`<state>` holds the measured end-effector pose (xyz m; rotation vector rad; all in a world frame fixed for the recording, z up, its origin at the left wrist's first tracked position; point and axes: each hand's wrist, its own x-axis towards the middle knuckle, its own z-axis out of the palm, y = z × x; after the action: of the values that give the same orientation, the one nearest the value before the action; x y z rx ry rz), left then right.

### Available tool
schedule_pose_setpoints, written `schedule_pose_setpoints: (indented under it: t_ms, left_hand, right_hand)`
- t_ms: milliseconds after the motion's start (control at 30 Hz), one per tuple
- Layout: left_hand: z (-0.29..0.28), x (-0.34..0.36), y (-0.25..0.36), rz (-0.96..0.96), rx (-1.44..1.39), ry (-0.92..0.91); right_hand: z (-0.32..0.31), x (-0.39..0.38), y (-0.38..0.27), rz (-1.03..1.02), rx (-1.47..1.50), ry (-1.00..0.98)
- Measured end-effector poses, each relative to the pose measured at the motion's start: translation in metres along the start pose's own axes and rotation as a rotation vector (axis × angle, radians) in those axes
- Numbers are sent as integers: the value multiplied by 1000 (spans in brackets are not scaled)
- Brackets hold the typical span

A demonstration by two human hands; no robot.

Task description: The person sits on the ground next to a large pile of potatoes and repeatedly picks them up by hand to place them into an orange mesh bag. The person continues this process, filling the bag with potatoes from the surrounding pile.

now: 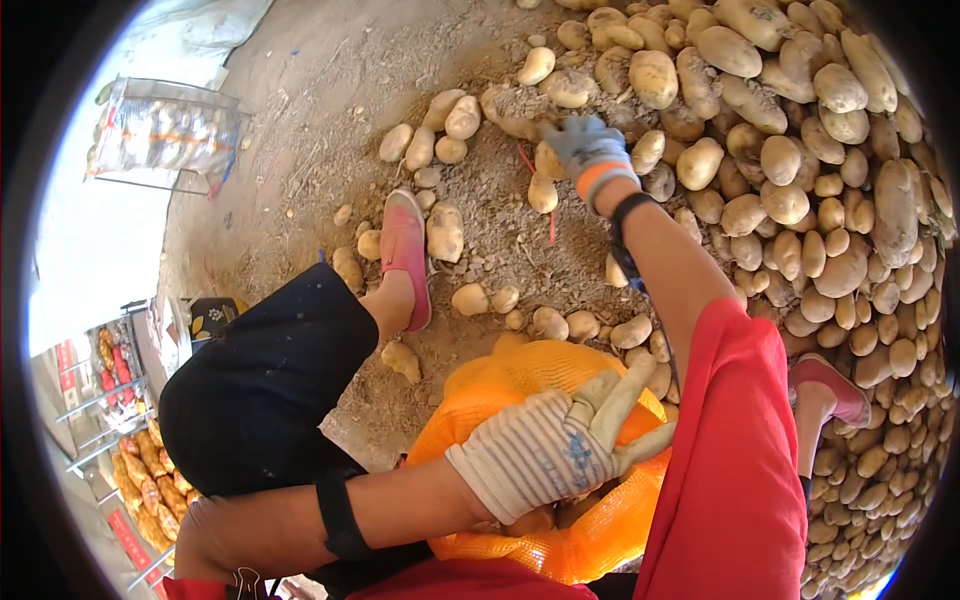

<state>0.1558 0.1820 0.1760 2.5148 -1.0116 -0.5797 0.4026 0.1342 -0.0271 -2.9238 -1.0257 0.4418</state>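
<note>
My right hand (pixel 590 155), in a grey glove with an orange cuff, reaches to the edge of the potato heap. Its fingers curl down around a potato (pixel 545 162), and their tips are partly hidden. A dirt-covered potato (pixel 515 122) lies just beyond them. Lower in the view, my left hand (pixel 555 440) wears a white glove with grey stripes. Its fingers are stretched apart over the mouth of an orange mesh bag (pixel 490 385). Inside the bag, potatoes (pixel 535 522) show partly beneath that hand.
A large heap of potatoes (pixel 785 200) fills the right side. Loose potatoes (pixel 445 232) lie on the dirt floor (pixel 330 130) near my pink shoe (pixel 404 255). At the left stand a filled clear bag in a wire rack (pixel 165 135) and several orange bags of produce (pixel 145 485).
</note>
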Motion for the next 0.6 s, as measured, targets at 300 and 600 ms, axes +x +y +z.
schedule_pose_setpoints:
  t_ms: [300, 600]
  left_hand:
    - [5, 0, 3, -173, -140, 130]
    - [11, 3, -1, -75, 199, 234]
  right_hand:
    - [45, -203, 105, 493, 1037, -18]
    - [-145, -434, -9, 382, 1722, 340]
